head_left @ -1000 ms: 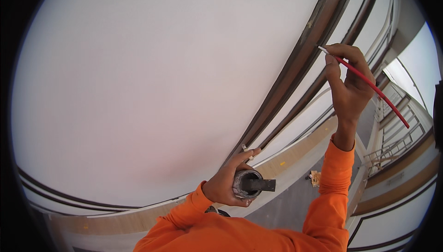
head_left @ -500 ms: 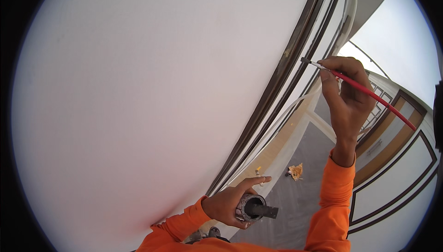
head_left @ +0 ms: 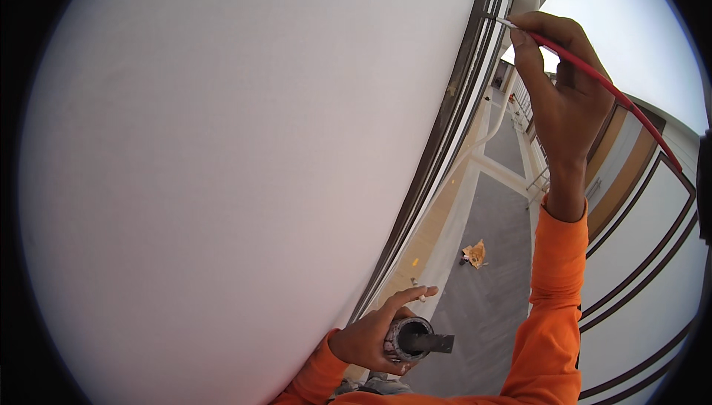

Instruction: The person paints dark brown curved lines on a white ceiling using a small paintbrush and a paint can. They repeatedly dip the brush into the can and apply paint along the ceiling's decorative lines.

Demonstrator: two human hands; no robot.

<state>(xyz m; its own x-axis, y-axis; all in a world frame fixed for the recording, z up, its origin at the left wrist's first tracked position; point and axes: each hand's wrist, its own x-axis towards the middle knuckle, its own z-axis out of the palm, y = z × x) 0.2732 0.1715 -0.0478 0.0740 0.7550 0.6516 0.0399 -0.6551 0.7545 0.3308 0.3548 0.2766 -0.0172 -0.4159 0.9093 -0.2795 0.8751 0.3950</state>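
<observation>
Raised at the upper right, my right hand [head_left: 567, 86] pinches a thin paintbrush [head_left: 593, 71] with a red handle and a pale ferrule. Its dark tip meets the dark brown trim [head_left: 454, 86] running along the edge of the white wall panel [head_left: 245, 160]; whether it presses on the trim is hard to tell. Low in the middle, my left hand [head_left: 367, 342] is wrapped round a small paint-smeared can [head_left: 395, 338]. A flat dark strip [head_left: 434, 343] sticks out of the can's mouth toward the right. The can's contents look dark.
Far below lies a grey floor [head_left: 482, 219] with a pale border strip. A crumpled tan scrap [head_left: 475, 254] rests on it. A white hose or cable [head_left: 489, 134] hangs beside the trim. To the right stands a white wall [head_left: 630, 279] with brown mouldings and a wood-framed door [head_left: 615, 153].
My right hand has moved up with the brush, bringing its tip to a higher stretch of trim. The view has shifted, and my left hand still holds the can.
</observation>
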